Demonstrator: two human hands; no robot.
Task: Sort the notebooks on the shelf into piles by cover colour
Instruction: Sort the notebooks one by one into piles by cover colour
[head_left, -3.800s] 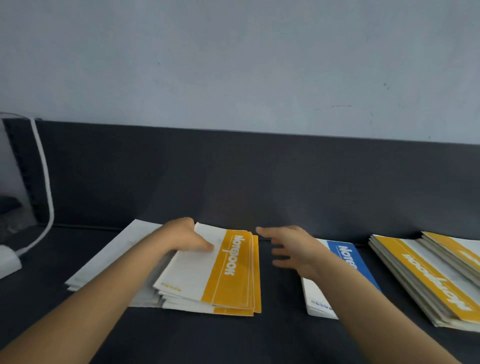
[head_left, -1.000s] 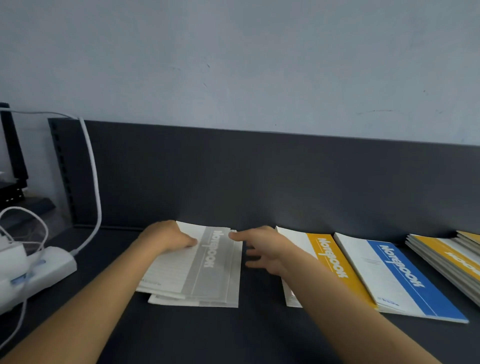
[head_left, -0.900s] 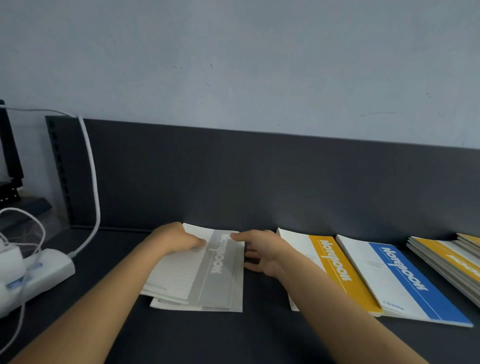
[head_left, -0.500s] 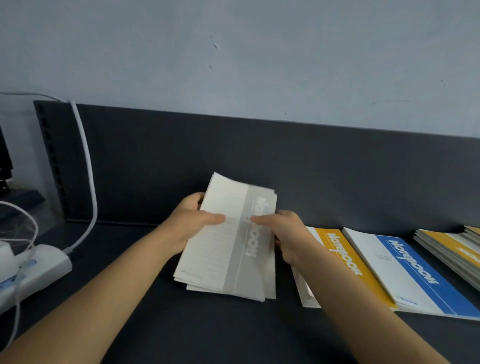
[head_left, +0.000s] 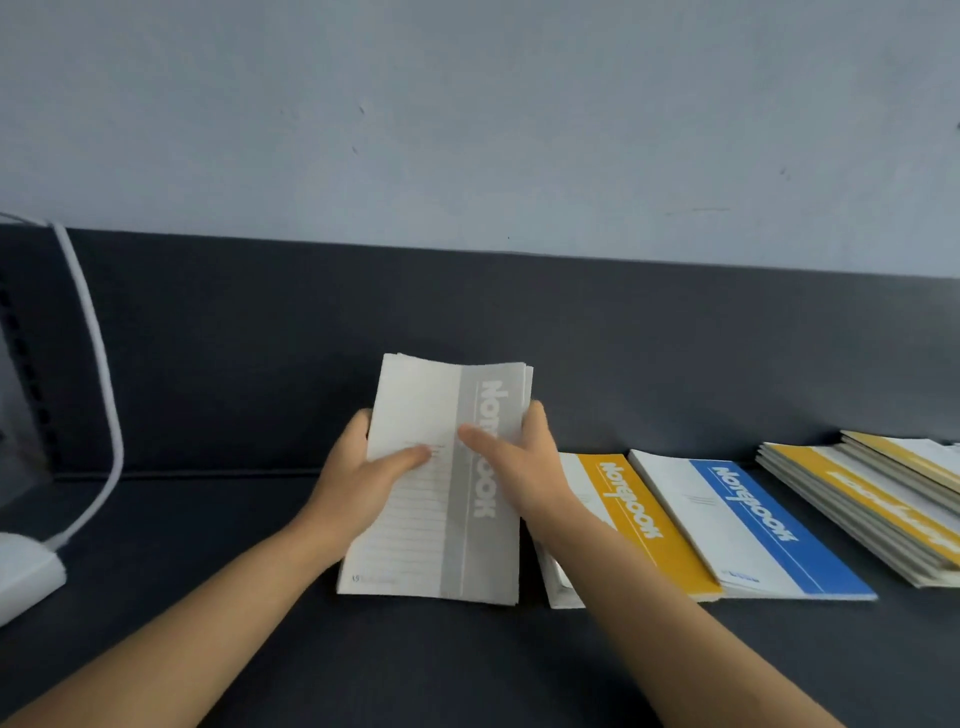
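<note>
A thin stack of grey-banded notebooks (head_left: 441, 519) stands tilted up on its near edge on the dark shelf (head_left: 208, 597). My left hand (head_left: 363, 478) grips its left side, thumb across the cover. My right hand (head_left: 519, 467) grips its right side, thumb on the grey band. Right of them lies a yellow-banded notebook (head_left: 631, 514), then a blue-banded notebook (head_left: 753, 530), each flat. A pile of yellow-banded notebooks (head_left: 857, 499) lies at the far right, partly cut off by the frame.
The shelf's dark back panel (head_left: 467, 322) rises right behind the notebooks. A white power adapter (head_left: 21, 577) with a white cable (head_left: 98, 364) sits at the left edge.
Both hands took hold of the grey-banded stack, which lay flat a second ago, and raised its far end so it now stands tilted on its near edge.
</note>
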